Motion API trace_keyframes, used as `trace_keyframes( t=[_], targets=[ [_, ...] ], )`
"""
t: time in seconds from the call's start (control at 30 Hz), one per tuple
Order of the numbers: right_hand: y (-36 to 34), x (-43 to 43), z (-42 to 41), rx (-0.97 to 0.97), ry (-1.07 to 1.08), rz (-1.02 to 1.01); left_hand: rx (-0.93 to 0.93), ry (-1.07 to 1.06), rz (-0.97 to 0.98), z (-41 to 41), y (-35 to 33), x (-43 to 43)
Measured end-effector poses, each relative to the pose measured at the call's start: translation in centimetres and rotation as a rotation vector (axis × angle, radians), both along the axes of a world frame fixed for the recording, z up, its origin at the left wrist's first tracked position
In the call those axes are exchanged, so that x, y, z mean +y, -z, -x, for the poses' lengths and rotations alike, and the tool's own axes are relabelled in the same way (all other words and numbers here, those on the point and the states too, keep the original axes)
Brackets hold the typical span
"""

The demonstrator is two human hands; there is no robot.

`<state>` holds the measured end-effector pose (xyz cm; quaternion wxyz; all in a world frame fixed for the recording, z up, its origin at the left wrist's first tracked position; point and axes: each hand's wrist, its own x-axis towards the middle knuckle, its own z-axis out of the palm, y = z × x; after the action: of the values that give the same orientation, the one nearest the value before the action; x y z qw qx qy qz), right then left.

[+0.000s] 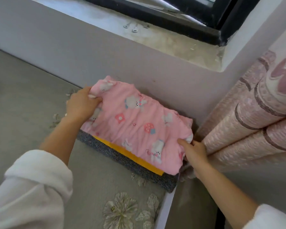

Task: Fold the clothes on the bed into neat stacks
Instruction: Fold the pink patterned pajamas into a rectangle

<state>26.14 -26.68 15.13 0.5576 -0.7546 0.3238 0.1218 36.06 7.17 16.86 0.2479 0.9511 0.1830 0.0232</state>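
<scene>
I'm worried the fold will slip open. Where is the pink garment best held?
Probably at its two short ends, coming from either side: the pink garment lies as a flat folded oblong, with the wall close behind its long edge. The left hand and right hand grip those ends.

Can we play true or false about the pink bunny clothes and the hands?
1. The pink garment lies on top of the pile. True.
2. The yellow garment is at the very bottom. False: a gray knit garment lies under it.
3. Both hands hold the pink garment. True: the left hand and the right hand each grip a corner.
4. The pile sits in the middle of the bed. False: it sits in the corner, by the wall and the padded headboard.
</scene>
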Motion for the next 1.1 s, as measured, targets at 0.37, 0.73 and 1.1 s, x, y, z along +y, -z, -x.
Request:
trace_keyframes(
  t=[0.37, 0.73, 1.1],
  targets=[
    [2.1, 5.2, -1.7, -0.288, -1.074, 0.718, 0.139, 0.259, -0.025, 4.6, 7.9, -7.1],
    [8.5, 5.4, -4.4, 0.077, -1.27, 0.688, 0.271, 0.236, -0.131, 3.2, 13.6, -7.7],
    [1.1, 5.3, 0.1, -0.208, -1.148, 0.781, 0.208, 0.125, 0.089, 11.1, 5.9, -8.6]
  ],
)
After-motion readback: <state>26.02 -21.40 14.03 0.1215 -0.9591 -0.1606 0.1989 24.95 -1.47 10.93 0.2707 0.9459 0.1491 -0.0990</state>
